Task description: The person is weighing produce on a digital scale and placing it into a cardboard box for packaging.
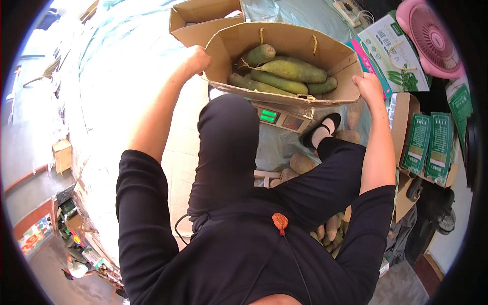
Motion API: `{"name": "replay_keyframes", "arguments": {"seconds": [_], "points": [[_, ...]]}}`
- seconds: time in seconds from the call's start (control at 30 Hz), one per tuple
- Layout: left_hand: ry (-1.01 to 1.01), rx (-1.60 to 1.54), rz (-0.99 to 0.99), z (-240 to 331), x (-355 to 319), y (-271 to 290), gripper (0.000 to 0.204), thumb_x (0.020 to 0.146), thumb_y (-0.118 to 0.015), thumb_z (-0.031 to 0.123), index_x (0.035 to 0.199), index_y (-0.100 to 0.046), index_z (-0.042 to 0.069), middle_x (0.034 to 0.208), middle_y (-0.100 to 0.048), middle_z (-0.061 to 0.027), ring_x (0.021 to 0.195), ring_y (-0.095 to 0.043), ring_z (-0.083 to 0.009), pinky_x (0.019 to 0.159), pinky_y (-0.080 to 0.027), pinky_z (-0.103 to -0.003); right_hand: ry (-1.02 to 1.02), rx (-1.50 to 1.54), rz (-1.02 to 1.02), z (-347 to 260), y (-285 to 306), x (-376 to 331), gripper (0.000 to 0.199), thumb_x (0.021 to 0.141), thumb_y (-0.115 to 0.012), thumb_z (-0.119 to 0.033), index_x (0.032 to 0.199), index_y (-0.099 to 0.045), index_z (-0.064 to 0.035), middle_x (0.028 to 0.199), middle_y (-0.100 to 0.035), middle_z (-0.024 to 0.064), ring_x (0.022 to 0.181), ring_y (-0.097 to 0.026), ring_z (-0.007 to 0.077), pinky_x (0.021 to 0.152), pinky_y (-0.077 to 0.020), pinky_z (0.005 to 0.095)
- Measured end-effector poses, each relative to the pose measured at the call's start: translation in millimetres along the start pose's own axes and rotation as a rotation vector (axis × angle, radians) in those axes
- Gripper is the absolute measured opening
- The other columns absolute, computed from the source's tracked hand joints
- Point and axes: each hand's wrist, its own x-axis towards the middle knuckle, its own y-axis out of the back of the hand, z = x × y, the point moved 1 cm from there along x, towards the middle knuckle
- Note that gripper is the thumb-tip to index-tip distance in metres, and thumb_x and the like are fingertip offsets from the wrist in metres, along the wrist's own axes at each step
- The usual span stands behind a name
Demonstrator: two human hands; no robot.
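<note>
Box: an open brown cardboard box (284, 61) full of long green gourds (292, 71), sitting on a grey scale with green lit numbers (277, 118).
Left hand (197, 60): closed on the box's left edge.
Right hand (368, 86): closed on its right flap.
Risk: the thin flap could bend, and the heavy box might tip off the scale.
Below: brown roots (301, 163) could get squashed.

1. The fingers of the left hand (195, 61) curl over the rim of the cardboard box (284, 35), so their tips are hidden inside it.
2. The right hand (368, 86) hides its fingertips the same way behind the far flap.
3. Between the two sets of fingers, the box covers most of the scale (279, 117); its green display is too small to read.
4. The lower melons (284, 76) lie partly hidden under the upper ones.
</note>
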Motion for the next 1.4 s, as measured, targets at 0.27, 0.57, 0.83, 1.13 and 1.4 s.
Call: {"name": "replay_keyframes", "arguments": {"seconds": [0.27,0.57,0.83,1.13,1.4], "points": [[0.016,-0.08,0.179,-87.2,-45.5,70.3,0.021,0.083,-0.055,0.016,0.096,-0.068,0.005,0.072,-0.061,-0.0121,0.061,-0.061,-0.023,0.06,-0.049,-0.034,0.203,0.059,-0.072,-117.3,-1.6,-18.3,0.036,0.073,-0.058,-0.034,0.081,-0.067,-0.0007,0.081,-0.065,0.0205,0.079,-0.063,0.0344,0.07,-0.0471,0.0428],[0.159,-0.12,0.422,-267.0,-181.2,101.0,0.034,0.074,-0.056,0.023,0.087,-0.064,-0.008,0.07,-0.063,-0.0116,0.065,-0.055,-0.0155,0.06,-0.044,-0.034,0.571,-0.189,-0.12,-306.9,-65.5,-78.3,0.023,0.071,-0.057,-0.018,0.085,-0.07,-0.0058,0.089,-0.067,0.0184,0.086,-0.065,0.0348,0.074,-0.0516,0.0424],[0.513,-0.1,0.427,-436.8,-324.6,60.6,0.036,0.071,-0.058,0.029,0.076,-0.064,-0.007,0.063,-0.061,-0.0209,0.059,-0.061,-0.0304,0.057,-0.045,-0.042,0.767,-0.277,-0.428,-400.7,-196.5,-194.9,0.035,0.072,-0.063,-0.022,0.102,-0.066,-0.0048,0.099,-0.067,0.0129,0.095,-0.064,0.0263,0.077,-0.0512,0.0382],[0.918,0.103,0.229,-534.2,-436.0,-40.2,0.029,0.072,-0.062,0.023,0.078,-0.066,-0.005,0.073,-0.064,-0.0245,0.071,-0.062,-0.039,0.069,-0.048,-0.046,0.934,-0.597,-1.065,-384.7,-305.9,-287.8,0.03,0.076,-0.063,-0.022,0.104,-0.068,-0.0138,0.103,-0.067,0.0087,0.101,-0.062,0.0246,0.078,-0.0509,0.0425],[0.757,0.391,0.642,-449.3,-394.3,12.0,0.044,0.078,-0.064,0.019,0.115,-0.056,-0.003,0.103,-0.061,-0.0227,0.095,-0.057,-0.0386,0.083,-0.046,-0.045,0.954,-0.044,-0.646,-416.8,-221.0,-242.7,0.022,0.079,-0.059,-0.022,0.094,-0.07,-0.0103,0.098,-0.067,0.0124,0.096,-0.062,0.029,0.079,-0.0495,0.042]]}}
